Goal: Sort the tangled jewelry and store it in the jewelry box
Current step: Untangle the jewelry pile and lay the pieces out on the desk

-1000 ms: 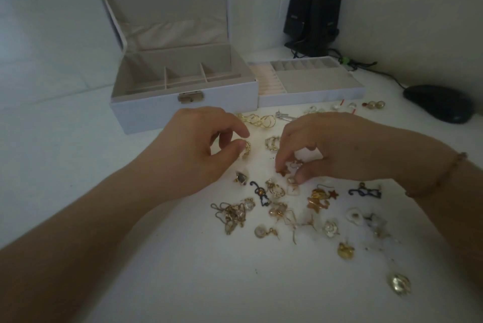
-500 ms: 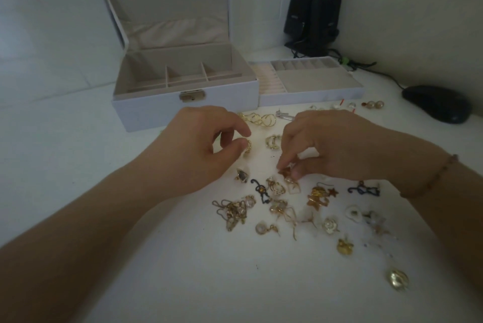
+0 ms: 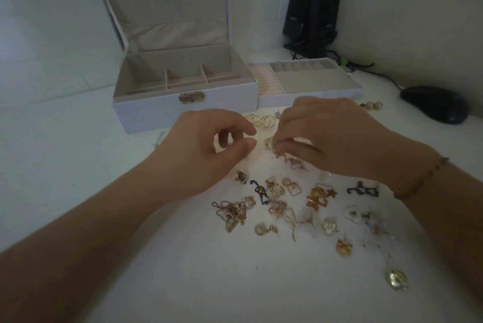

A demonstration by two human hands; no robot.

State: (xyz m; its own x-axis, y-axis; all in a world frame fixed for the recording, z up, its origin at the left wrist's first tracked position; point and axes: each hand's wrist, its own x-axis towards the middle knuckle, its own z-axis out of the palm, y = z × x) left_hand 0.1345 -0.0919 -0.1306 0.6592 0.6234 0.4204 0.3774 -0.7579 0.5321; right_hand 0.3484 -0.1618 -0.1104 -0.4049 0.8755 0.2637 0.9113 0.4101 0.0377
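My right hand's fingers [image 3: 283, 146] are pinching a small gold piece [image 3: 292, 162] that is dangling just above the white surface [image 3: 183, 270], while my left hand [image 3: 206, 150] is hovering beside it with thumb and forefinger curled close together; I cannot tell whether anything is caught between them. My right hand [image 3: 337, 137] is arching over the top of the scattered jewelry [image 3: 300, 200], which is lying spread across the surface in front of me: a tangled gold chain [image 3: 231, 213] at the left, a dark note-shaped earring [image 3: 260, 192] beside it, gold rings [image 3: 261, 121] nearer the box, a round gold pendant [image 3: 397, 279] off to the lower right. The jewelry box [image 3: 183, 106] is standing open behind my hands, lid upright, its divided compartments showing. Its removable tray [image 3: 308, 85] is sitting just to the right of it, touching its side. Farther back, two black speakers [image 3: 311, 14] are standing against the wall, and a black mouse [image 3: 433, 103] is resting at the far right.
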